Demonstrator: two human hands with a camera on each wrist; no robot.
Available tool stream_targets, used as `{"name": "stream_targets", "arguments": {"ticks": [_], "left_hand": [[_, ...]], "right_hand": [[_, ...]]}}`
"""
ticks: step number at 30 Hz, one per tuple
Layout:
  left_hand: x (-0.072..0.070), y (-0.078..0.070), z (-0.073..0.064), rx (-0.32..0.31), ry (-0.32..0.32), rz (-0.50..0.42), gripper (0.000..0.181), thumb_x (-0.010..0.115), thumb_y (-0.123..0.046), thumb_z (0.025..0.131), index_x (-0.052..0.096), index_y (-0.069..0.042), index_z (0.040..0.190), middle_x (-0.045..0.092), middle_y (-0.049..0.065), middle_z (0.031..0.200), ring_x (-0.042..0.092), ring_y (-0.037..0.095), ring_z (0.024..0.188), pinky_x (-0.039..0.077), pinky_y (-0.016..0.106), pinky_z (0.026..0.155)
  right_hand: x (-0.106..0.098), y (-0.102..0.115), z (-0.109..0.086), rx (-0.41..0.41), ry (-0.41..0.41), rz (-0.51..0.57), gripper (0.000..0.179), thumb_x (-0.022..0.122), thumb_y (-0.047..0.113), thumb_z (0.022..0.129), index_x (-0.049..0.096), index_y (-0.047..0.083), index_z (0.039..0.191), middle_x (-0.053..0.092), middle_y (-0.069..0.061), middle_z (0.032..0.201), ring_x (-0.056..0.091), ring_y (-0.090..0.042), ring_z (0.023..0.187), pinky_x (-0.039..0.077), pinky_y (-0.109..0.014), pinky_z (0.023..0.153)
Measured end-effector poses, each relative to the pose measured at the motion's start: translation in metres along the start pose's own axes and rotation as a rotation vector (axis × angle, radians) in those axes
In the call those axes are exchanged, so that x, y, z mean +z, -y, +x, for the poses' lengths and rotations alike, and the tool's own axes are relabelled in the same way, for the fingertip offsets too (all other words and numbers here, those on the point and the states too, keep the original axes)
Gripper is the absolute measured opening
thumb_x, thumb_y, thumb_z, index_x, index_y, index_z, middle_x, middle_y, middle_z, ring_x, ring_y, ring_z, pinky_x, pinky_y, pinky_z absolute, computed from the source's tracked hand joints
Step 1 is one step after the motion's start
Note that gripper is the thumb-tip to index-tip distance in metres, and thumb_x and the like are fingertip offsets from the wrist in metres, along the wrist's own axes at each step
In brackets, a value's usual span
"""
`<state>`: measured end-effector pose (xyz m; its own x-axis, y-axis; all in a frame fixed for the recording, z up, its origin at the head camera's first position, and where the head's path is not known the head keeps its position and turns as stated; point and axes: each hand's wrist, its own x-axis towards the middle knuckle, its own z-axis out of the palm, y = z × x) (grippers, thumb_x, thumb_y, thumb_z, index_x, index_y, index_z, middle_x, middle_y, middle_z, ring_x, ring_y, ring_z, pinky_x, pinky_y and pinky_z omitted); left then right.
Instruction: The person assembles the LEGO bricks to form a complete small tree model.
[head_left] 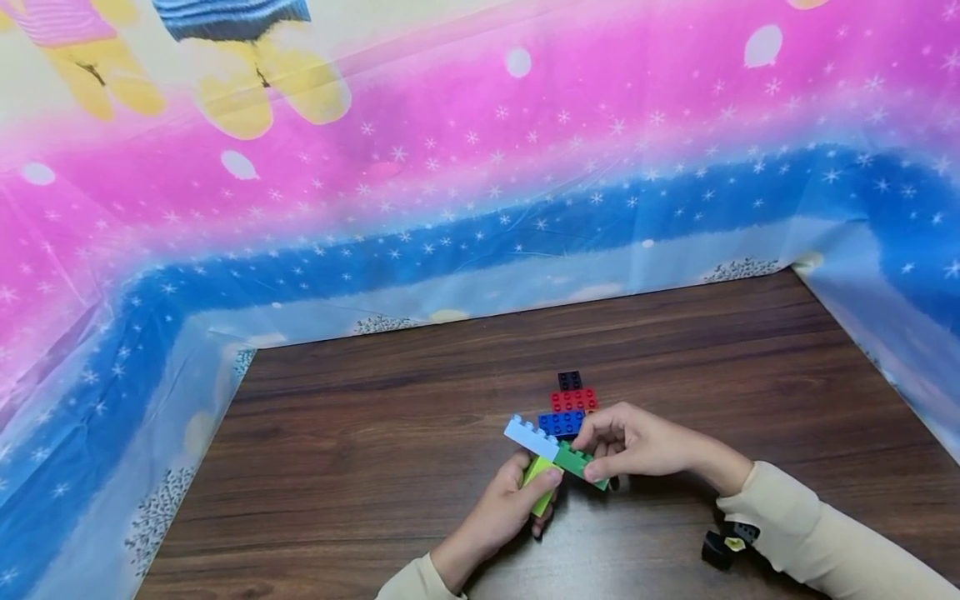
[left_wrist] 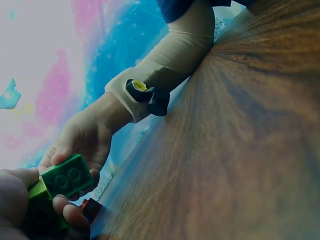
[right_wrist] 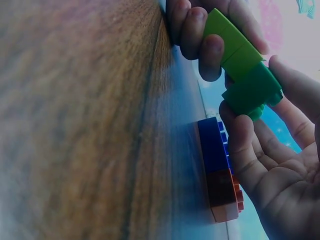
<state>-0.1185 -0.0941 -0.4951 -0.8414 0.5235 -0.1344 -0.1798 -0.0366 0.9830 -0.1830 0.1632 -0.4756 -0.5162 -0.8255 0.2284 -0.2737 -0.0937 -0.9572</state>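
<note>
My left hand (head_left: 504, 506) grips a lime green toy brick (head_left: 542, 485) low over the table. Joined to it are a light blue brick (head_left: 531, 437), pointing up and left, and a dark green brick (head_left: 573, 459), pointing down and right. The thumb and fingers of my right hand (head_left: 637, 442) pinch the dark green brick; in the right wrist view that green brick (right_wrist: 252, 91) sits between the thumb and fingertips. Just beyond the hands lie a blue brick (head_left: 561, 423), a red brick (head_left: 573, 399) and a small black brick (head_left: 570, 381) on the table.
The brown wooden table (head_left: 360, 442) spreads around the hands. A printed pink and blue cloth (head_left: 465, 208) hangs along its back and sides. A black device (head_left: 727, 543) is strapped at the right sleeve's cuff.
</note>
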Motion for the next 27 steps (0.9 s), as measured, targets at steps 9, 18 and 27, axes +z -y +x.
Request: {"name": "stream_targets", "arguments": {"ticks": [9,18,27], "left_hand": [[0.0004,-0.0003,-0.0007,0.001,0.009,0.002,0.027,0.055,-0.019,0.111,0.048,0.004,0.124,0.056,0.003,0.08,0.05,0.011,0.053,0.046,0.019,0.047],[-0.0006,0.0005,-0.0003,0.003,0.012,-0.002,0.028,0.055,-0.02,0.112,0.048,0.004,0.124,0.057,0.003,0.081,0.051,0.01,0.054,0.047,0.019,0.047],[0.0,-0.0018,-0.001,-0.012,0.023,-0.004,0.027,0.055,-0.02,0.112,0.048,0.004,0.123,0.056,0.006,0.082,0.05,0.01,0.055,0.046,0.019,0.048]], "right_hand": [[0.0009,0.0025,-0.0006,0.023,-0.005,-0.012,0.016,0.071,-0.003,0.098,0.071,-0.002,0.114,0.072,-0.018,0.095,0.067,-0.009,0.075,0.057,-0.027,0.055],[0.0011,0.0016,0.0,0.031,-0.004,-0.025,0.016,0.071,-0.001,0.099,0.071,-0.001,0.115,0.072,-0.017,0.097,0.068,-0.01,0.075,0.058,-0.031,0.056],[0.002,0.0004,-0.0007,0.016,0.002,-0.015,0.016,0.071,-0.003,0.098,0.07,-0.003,0.113,0.071,-0.019,0.098,0.069,-0.012,0.074,0.058,-0.03,0.055]]}}
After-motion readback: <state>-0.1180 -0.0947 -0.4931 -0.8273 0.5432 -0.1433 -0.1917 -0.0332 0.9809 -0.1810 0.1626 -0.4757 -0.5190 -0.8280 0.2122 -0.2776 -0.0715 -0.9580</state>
